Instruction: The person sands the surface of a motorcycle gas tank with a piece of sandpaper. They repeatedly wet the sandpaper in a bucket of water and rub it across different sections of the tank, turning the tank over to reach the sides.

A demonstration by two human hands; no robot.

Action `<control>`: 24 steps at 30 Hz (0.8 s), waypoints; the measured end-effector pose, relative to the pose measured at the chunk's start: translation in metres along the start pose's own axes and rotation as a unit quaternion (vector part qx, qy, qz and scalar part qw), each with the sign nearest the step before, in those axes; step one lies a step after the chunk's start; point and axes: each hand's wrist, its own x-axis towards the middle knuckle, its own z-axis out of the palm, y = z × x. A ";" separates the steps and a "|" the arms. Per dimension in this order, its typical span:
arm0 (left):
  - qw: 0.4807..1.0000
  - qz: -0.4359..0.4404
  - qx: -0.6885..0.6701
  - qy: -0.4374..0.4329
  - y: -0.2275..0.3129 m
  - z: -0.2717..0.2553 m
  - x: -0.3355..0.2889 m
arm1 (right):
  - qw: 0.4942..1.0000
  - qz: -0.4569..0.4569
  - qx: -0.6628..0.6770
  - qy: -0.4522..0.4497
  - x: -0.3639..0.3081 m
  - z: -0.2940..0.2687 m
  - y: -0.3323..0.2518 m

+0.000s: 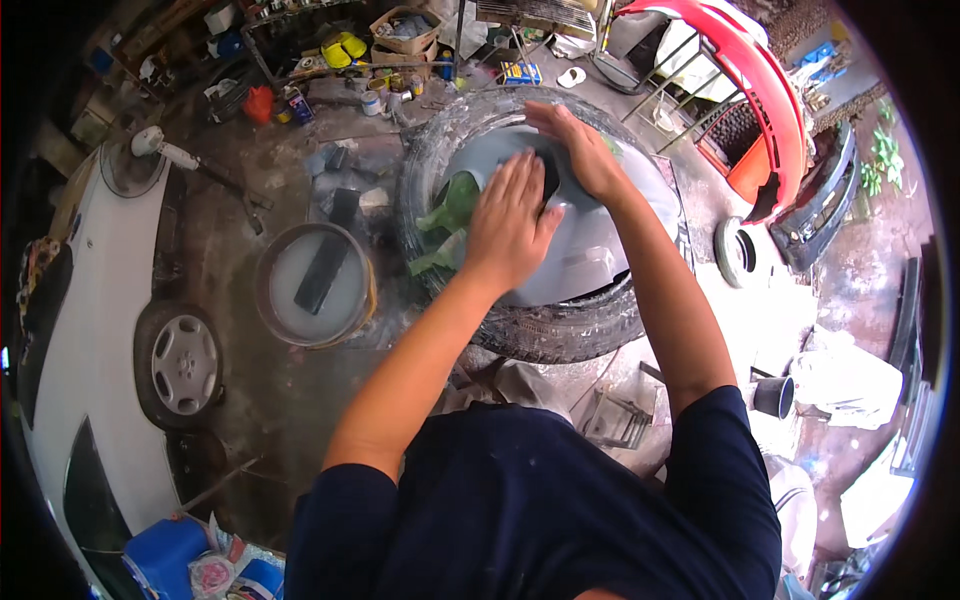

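A smooth grey painted panel (590, 235), curved like a car body part, rests on a tyre (560, 335) lying flat in front of me. My left hand (512, 222) lies flat on the panel, its fingers stretched out close together. Just beyond it on the right, my right hand (578, 145) is held edge-on over the panel's far side with straight fingers. Between the hands shows a dark patch (549, 175); whether it is a sheet or an opening, I cannot tell. Green patches (458, 203) show at the panel's left side.
Left of the tyre stands a bucket (262, 290) of cloudy water with a dark rectangular block (322, 273) in it. A white car (95, 290) and a fan (135, 165) are at the left. A red bumper (775, 95) and a small tyre (735, 255) are at the right.
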 end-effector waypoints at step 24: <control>0.980 -0.102 -0.140 0.101 0.000 0.028 -0.166 | 0.973 -0.034 -0.228 0.032 -0.025 0.023 -0.027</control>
